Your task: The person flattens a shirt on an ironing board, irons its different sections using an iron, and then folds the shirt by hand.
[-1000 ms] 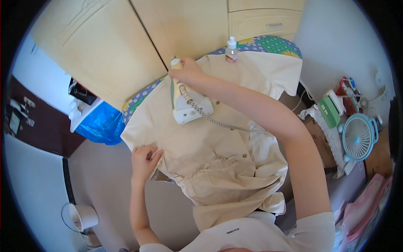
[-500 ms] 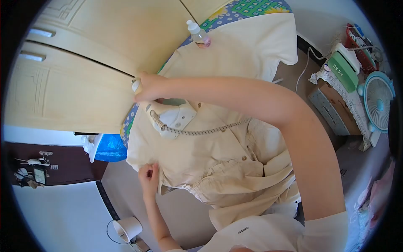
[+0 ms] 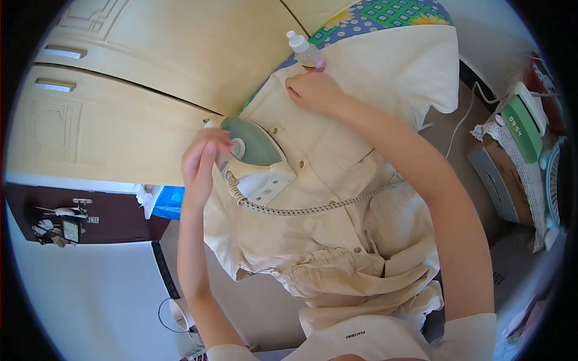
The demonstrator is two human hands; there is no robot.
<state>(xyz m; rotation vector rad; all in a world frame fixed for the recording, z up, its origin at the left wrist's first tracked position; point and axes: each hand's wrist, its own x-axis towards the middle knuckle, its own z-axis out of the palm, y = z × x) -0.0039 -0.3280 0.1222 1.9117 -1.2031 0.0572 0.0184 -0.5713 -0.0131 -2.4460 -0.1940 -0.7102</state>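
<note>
A patterned ironing board [image 3: 400,13] bears a cream buttoned garment [image 3: 271,231], on which sits an electric iron [image 3: 260,150], with the left hand [image 3: 200,157] over its handle, the right hand [image 3: 315,93] near a white-topped bottle [image 3: 307,55], fingers curled, both grips impossible to tell.

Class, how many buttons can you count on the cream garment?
4 on the garment: one button beside the iron, a second lower down, a third by the cord, and a fourth near the gathered fabric. Folds may hide others.
</note>
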